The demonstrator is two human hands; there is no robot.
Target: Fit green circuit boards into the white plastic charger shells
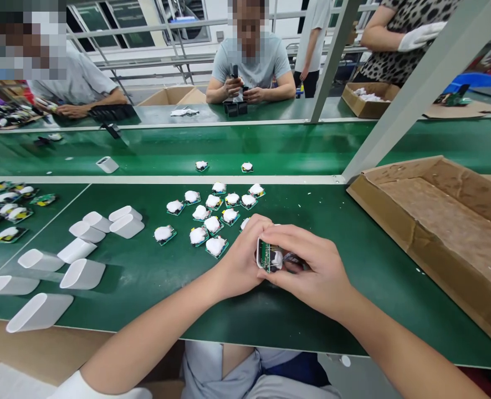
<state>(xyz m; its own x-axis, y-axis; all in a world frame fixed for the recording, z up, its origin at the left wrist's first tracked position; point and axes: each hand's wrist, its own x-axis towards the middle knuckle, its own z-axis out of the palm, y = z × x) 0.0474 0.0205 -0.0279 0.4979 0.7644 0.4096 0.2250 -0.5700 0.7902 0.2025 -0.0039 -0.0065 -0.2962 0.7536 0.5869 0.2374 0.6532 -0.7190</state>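
My left hand is wrapped round a white plastic casing whose open end faces right. The fingers and thumb of my right hand grip a green circuit board with white filler at the mouth of that casing. Part of the board appears to be inside; my fingers hide the rest. Beyond my left hand lie several small boards topped with white filler. Several white oval casings rest on their sides at the left of the green table.
A cardboard box stands at the right. More boards lie at the far left. Behind the pale rail, two boards and a casing sit on a green surface. Several people are across the tables, with metal posts between.
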